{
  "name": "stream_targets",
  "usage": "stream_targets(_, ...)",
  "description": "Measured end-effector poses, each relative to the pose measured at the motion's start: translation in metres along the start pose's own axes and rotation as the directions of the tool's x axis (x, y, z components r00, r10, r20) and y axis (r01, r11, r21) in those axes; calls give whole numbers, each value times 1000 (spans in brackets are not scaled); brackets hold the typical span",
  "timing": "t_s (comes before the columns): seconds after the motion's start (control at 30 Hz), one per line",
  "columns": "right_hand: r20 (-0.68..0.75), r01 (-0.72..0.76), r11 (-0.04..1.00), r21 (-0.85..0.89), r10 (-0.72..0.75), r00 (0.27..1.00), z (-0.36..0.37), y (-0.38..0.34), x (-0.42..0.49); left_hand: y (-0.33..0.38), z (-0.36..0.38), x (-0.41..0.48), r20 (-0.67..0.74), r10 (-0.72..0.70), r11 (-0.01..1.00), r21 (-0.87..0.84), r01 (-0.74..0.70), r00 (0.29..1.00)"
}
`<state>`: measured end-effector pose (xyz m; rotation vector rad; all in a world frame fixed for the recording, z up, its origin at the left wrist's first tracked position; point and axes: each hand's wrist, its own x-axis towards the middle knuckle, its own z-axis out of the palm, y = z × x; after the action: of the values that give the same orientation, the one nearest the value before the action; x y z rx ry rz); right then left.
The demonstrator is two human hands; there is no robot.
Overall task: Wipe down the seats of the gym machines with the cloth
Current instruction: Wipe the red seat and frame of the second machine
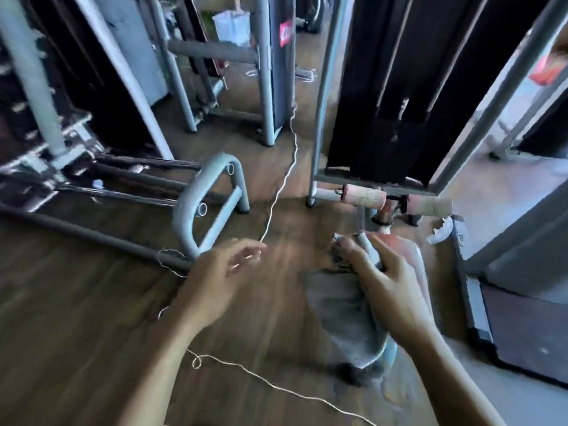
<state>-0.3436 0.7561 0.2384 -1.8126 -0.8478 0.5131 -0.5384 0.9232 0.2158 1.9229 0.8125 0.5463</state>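
cloth (338, 318) — in and below right hand (393, 287)

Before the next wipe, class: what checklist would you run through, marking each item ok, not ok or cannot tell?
1. Cloth in hand: the right hand grips the grey cloth. Ok.
2. Left hand free: the white string ends at its fingers; pinched or not, cannot tell.
3. Seat close by: a reddish pad shows just behind the right hand; seat or not, cannot tell.
4. Footing safe: the string trails across the wooden floor. Not ok.
5. Cloth clean: too blurred, cannot tell.
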Motion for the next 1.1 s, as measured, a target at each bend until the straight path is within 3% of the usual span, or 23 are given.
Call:
stream_targets(0.17,248,161,986,50,-168,954,82,-78,-28,-12,-94,-102,-346,-97,995,-10,100,933)
stream_targets(0.4,563,440,894,84,-407,719,227,-157,-91,-40,-203,-247,-619,-224,963,-25,267,753)
stream_targets(0.7,682,568,803,182,-519,515,392,-232,-184,-90,-340,-374,-744,-190,952,20,306,640)
stream_targets(1.1,705,576,784,233,-544,455,538,-296,-224,-157,-463,-443,-783,-222,940,-13,341,581)
